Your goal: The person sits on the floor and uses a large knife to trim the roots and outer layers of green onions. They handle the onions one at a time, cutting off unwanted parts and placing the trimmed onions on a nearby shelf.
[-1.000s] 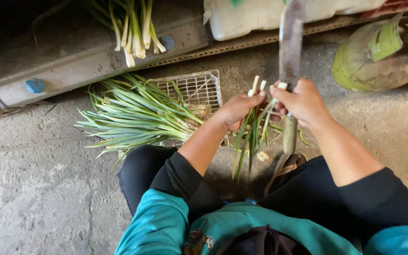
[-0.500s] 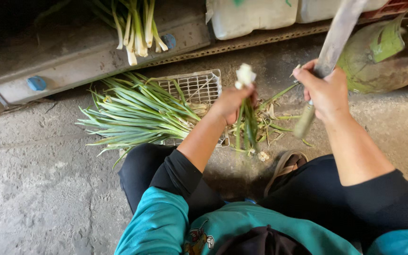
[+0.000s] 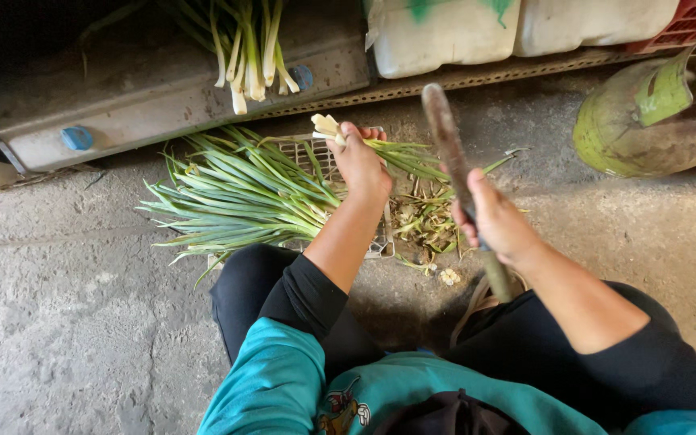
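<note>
Since the earlier frame, left hand [image 3: 362, 165] has swung out over the wire rack [image 3: 304, 153], carrying its bunch of green onions [image 3: 400, 153] from upright in front of the body to lying almost flat, white ends [image 3: 325, 126] pointing left, green tops trailing right. Right hand [image 3: 497, 221] has dropped lower and nearer the knee; knife [image 3: 454, 165] now leans up and to the left instead of up to the right.

Left fingers are closed tight around the bunch just behind the white ends. Right fingers are wrapped around the knife handle [image 3: 496, 276], butt end sticking out below the fist, blade dull and dirty, not touching the onions.

Held bunch sits just above the pile of green onions [image 3: 235, 197], which lies on the rack and fans out left onto the concrete floor [image 3: 66, 322]. Trimmings and root scraps [image 3: 424, 225] litter the floor between the two hands, just right of the rack.

More green onions [image 3: 247, 48] hang over a grey metal ledge [image 3: 163, 97] at the back, white ends down. Two whitish plastic jugs [image 3: 445, 32] stand behind, right of the ledge. Green gas cylinder [image 3: 646, 121] lies on its side at far right, well apart from the hands. Person crouches, black trousers, teal top with black sleeves.
</note>
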